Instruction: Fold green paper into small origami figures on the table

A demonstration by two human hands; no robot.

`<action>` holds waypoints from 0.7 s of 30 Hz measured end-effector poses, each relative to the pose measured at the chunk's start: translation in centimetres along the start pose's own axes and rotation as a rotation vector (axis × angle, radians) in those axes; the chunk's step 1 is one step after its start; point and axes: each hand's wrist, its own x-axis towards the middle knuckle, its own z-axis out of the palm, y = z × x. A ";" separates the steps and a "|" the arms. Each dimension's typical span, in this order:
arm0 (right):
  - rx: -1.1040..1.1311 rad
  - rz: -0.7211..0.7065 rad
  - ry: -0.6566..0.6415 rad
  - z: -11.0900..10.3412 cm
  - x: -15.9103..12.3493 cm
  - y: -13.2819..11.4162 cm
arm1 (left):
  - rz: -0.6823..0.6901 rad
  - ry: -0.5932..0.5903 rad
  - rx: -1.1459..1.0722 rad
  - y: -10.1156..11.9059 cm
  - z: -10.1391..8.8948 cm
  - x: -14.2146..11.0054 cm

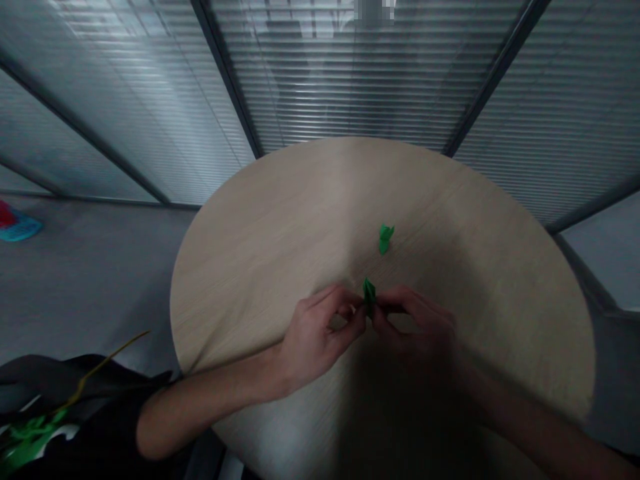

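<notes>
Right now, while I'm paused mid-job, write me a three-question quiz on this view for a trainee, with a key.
1. What holds the near green piece?
2. True or false: the far green piece lies apart from the near green piece.
3. The visible edge of the table is: A) square-cornered; B) zigzag; C) curved.

Key:
1. The left hand and right hand, pinching it from either side.
2. True.
3. C.
</notes>
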 end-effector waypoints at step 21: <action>-0.043 -0.099 -0.029 -0.2 0.2 0.0 | -0.180 -0.009 -0.089 0.0 -0.1 0.2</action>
